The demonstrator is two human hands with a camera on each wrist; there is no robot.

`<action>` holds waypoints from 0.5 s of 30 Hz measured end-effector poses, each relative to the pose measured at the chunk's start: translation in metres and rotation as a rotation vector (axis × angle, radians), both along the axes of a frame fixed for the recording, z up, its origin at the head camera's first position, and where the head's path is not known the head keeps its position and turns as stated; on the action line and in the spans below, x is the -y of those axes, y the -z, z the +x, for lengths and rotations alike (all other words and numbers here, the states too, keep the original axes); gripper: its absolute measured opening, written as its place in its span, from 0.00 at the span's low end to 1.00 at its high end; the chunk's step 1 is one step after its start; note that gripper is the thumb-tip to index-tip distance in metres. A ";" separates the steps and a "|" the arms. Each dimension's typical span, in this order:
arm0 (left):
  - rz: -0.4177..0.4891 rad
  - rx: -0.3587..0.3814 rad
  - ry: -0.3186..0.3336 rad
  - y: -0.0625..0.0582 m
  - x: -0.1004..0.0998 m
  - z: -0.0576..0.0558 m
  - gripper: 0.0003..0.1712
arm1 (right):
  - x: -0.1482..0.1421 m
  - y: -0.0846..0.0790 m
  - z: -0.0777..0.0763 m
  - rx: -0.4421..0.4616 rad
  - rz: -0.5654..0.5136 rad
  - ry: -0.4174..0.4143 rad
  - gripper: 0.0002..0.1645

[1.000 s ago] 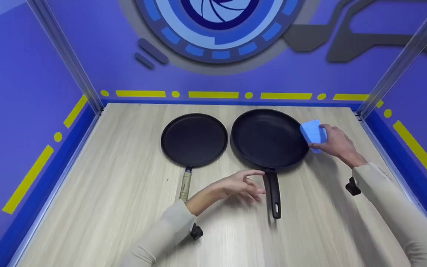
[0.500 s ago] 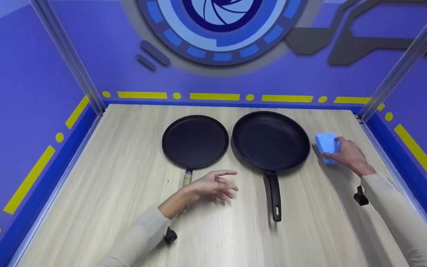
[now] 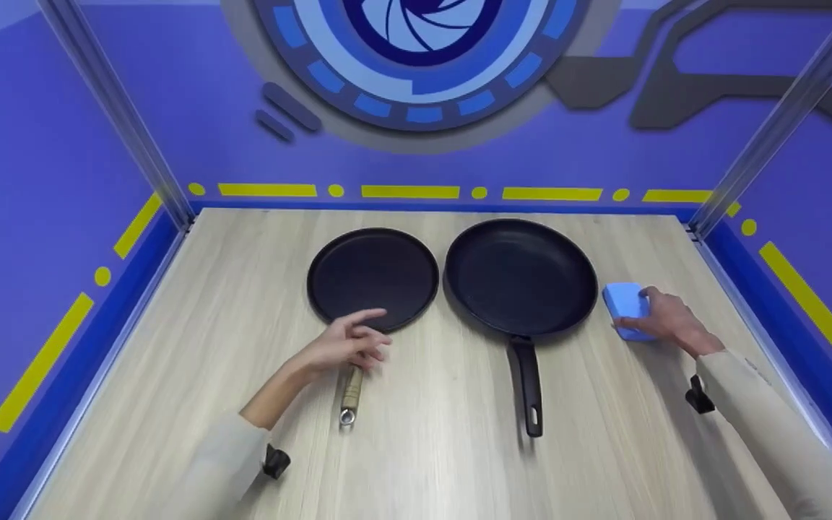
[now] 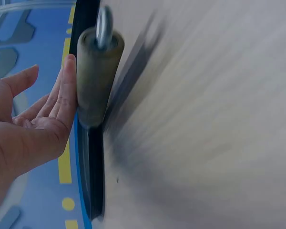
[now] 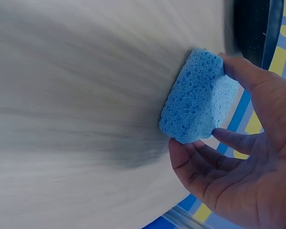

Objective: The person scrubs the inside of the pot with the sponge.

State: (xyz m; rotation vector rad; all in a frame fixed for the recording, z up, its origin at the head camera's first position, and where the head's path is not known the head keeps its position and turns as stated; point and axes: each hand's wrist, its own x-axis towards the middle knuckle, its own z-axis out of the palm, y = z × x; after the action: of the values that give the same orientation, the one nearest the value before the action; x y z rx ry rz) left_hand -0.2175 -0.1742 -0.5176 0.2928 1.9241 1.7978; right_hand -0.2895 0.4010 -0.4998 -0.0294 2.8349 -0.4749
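My right hand (image 3: pixel 676 323) pinches a blue sponge (image 3: pixel 622 300) between thumb and fingers at the right of the table. In the right wrist view the porous sponge (image 5: pixel 193 95) is at or just above the wood; contact cannot be told. Over the wood-look handle (image 3: pixel 351 388) of a flat black crepe pan (image 3: pixel 373 271), my left hand (image 3: pixel 347 344) hovers with loose, bent fingers and holds nothing. It hides where handle and pan meet. The left wrist view has the handle (image 4: pixel 99 76) beside the fingertips; touch is unclear. A deeper black frying pan (image 3: pixel 521 274) lies between the hands.
The frying pan's black handle (image 3: pixel 529 386) points toward me. Both pans lie side by side on a light wooden table (image 3: pixel 445 462). A blue patterned back wall (image 3: pixel 416 166) and side walls with metal corner posts enclose it.
My left hand has moved left from the frying pan's handle to above the crepe pan's handle. The right hand has carried the sponge from the frying pan's rim down toward the table.
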 end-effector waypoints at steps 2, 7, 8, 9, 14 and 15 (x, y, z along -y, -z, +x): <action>-0.011 -0.021 -0.024 -0.002 0.011 -0.001 0.37 | 0.002 0.000 0.000 -0.011 0.007 -0.010 0.61; -0.022 -0.071 -0.074 -0.010 0.034 -0.006 0.36 | 0.001 -0.004 0.002 0.003 0.017 -0.016 0.61; -0.033 -0.083 -0.097 -0.011 0.038 -0.007 0.35 | 0.001 -0.006 0.002 0.001 0.015 -0.016 0.61; -0.045 -0.101 -0.119 -0.012 0.042 -0.008 0.35 | 0.000 -0.008 0.003 -0.006 0.011 -0.018 0.61; -0.077 -0.177 -0.198 -0.011 0.057 -0.015 0.37 | -0.001 -0.014 0.002 -0.089 0.016 -0.022 0.60; -0.090 -0.201 -0.199 -0.011 0.060 -0.016 0.38 | -0.001 -0.015 0.001 -0.111 0.023 -0.022 0.60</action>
State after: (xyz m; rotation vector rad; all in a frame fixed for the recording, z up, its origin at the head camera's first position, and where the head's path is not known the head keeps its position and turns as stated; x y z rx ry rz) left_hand -0.2337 -0.2341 -0.5063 0.2675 2.2366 1.8600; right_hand -0.2884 0.4023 -0.4846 -0.0853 2.9451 -0.4484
